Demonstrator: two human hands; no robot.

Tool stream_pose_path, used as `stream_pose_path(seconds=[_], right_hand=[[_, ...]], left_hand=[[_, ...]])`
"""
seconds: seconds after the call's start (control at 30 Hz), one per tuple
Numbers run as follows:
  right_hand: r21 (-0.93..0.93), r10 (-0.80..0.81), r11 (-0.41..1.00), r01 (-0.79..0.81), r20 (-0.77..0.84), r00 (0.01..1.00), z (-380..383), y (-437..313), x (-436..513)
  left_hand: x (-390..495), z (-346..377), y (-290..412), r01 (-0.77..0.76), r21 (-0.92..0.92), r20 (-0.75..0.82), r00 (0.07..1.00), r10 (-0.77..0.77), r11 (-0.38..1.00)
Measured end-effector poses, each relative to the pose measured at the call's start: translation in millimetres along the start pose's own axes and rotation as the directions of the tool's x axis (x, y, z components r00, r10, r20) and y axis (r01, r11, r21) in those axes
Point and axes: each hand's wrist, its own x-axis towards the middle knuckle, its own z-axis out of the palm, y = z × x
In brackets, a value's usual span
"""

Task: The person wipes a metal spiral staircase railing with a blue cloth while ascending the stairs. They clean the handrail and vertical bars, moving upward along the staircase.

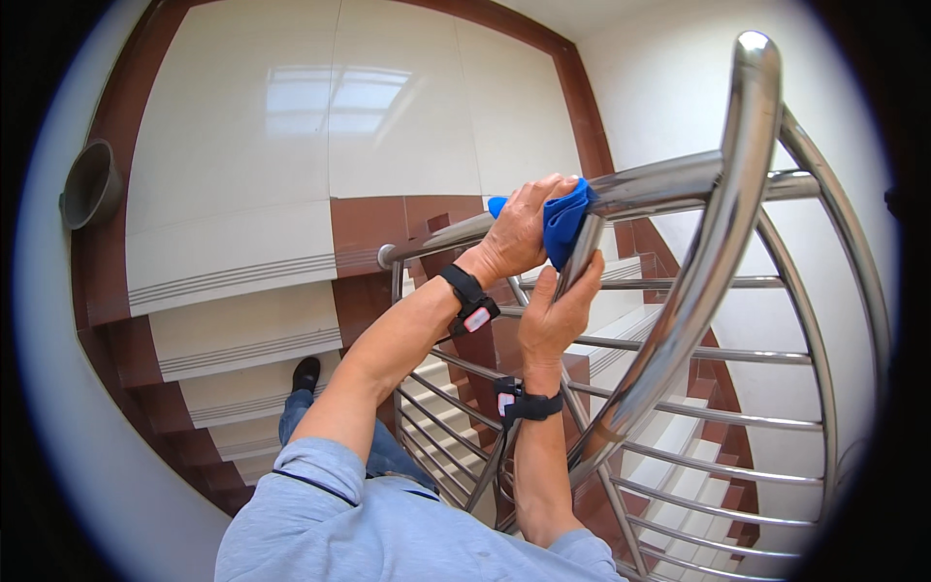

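Note:
My left hand [518, 227] presses a folded blue cloth [566, 222] around the stainless steel handrail [658, 182], where a post meets it. Part of the cloth sticks out on the far side of the fingers. Just below, my right hand [558, 313] grips the steel post [582, 251] between thumb and fingers; its palm is partly hidden. Both wrists wear black straps with small devices.
A thick curved steel rail [716, 240] rises at the right, with thinner horizontal bars beneath. Stairs [247, 349] with red-brown edging descend at the left, where one shoe [306, 374] rests. A grey bucket [93, 185] stands by the left wall.

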Motion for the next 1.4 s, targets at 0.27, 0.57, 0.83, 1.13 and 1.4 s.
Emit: stream_pose_path(seconds=[0.27, 0.57, 0.83, 1.13, 1.4], right_hand=[[0.022, 0.083, 0.996, -0.085, 0.066, 0.994, -0.3, 2.3, -2.4], [0.003, 0.132, 0.991, -0.132, 0.071, 0.989, -0.1, 7.3, -8.2], [0.006, 0.236, 0.972, -0.237, 0.05, 0.97, 0.3, 5.1, -14.6], [-0.101, 0.165, 0.982, -0.159, 0.054, 0.985, -0.9, 10.2, -15.0], [-0.136, 0.024, 0.99, -0.021, 0.022, 0.999, -6.1, 3.8, -2.9]], left_hand=[[-51.1, -3.9, -37.2, 0.066, 0.017, -0.002, 0.998, -0.066, 0.998], [-137.5, -12.1, -112.0, 0.105, 0.028, 0.087, 0.99, -0.107, 0.994], [-229.2, -29.1, -181.9, 0.247, 0.113, 0.253, 0.93, -0.268, 0.963], [-236.2, -61.1, -205.3, 0.596, 0.03, 0.508, 0.682, -0.526, 0.802], [-118.6, -62.5, -126.8, 0.509, -0.194, 0.524, 0.776, -0.35, 0.839]])
